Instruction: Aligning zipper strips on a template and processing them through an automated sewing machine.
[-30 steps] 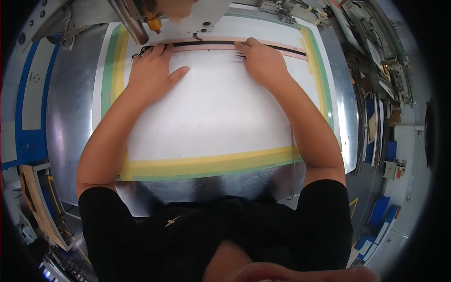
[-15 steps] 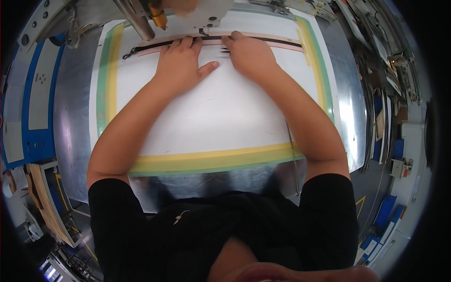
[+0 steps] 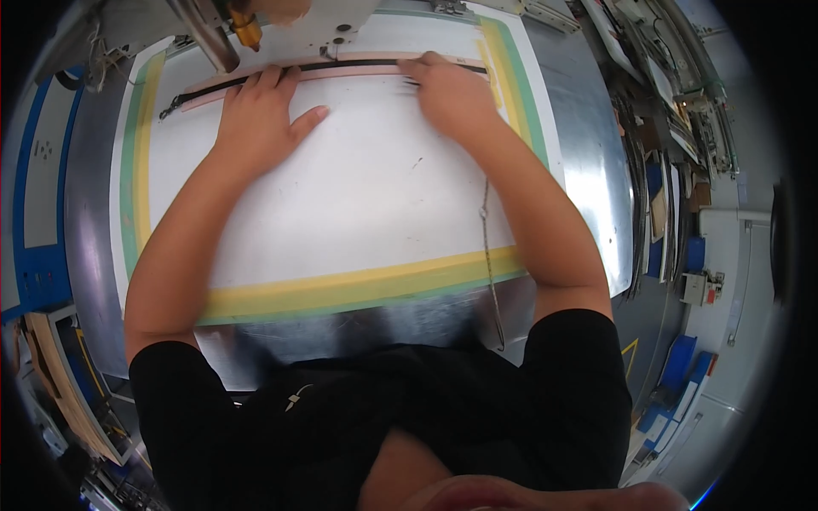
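Fingers [image 3: 271,77] of left hand [image 3: 256,121] rest unclenched over black strip [image 3: 354,64], sheet's [image 3: 341,187] ten o'clock; right hand [image 3: 449,98], two o'clock, fingers bent, hold unclear. Even pressure advisable.

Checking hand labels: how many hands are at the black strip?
2: left hand toward the left end of the black strip, right hand toward its right end. No hidden ones apparent.
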`<action>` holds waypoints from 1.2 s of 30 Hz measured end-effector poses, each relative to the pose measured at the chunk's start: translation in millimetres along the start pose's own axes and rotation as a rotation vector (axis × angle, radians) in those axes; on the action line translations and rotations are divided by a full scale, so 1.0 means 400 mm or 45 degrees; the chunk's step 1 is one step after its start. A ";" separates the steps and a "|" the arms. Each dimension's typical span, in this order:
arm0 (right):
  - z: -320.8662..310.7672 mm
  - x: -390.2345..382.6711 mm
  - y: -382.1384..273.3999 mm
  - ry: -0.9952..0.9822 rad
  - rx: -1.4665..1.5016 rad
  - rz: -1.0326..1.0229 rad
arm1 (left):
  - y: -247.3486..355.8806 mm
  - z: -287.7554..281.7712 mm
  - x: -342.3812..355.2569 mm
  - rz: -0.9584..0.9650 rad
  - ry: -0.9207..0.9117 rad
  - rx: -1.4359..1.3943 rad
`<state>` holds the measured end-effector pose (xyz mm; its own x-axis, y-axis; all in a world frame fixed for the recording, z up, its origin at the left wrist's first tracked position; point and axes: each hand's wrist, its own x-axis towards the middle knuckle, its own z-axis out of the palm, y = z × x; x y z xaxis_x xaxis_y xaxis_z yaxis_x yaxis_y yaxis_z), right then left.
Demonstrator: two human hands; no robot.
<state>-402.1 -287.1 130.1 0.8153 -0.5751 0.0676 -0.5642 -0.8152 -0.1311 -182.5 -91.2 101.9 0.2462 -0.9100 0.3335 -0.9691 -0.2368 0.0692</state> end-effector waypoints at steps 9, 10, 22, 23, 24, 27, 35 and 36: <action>0.029 0.019 -0.006 -0.027 -0.144 0.018 | -0.010 0.008 0.008 -0.081 -0.082 -0.095; 0.029 0.024 -0.020 -0.019 -0.140 0.002 | -0.009 0.005 0.011 -0.065 -0.091 -0.104; 0.050 0.051 -0.098 -0.051 -0.122 -0.056 | 0.058 0.045 0.036 -0.035 -0.078 -0.117; 0.049 0.052 -0.103 -0.058 -0.126 -0.055 | 0.058 0.044 0.036 -0.032 -0.068 -0.117; 0.050 0.052 -0.105 -0.040 -0.139 -0.090 | 0.063 0.046 0.040 -0.026 -0.056 -0.120; 0.055 0.049 -0.113 -0.005 -0.151 -0.158 | 0.067 0.040 0.042 -0.033 -0.081 -0.119; 0.014 0.023 -0.039 -0.071 -0.150 0.014 | 0.048 0.030 0.035 -0.084 -0.107 -0.034; 0.008 0.018 -0.027 -0.089 -0.151 0.015 | 0.047 0.031 0.033 -0.100 -0.119 -0.012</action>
<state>-389.9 -282.1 129.0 0.8134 -0.5818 -0.0026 -0.5817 -0.8133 -0.0131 -197.2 -111.7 95.9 0.3212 -0.9167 0.2376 -0.9468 -0.3057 0.1006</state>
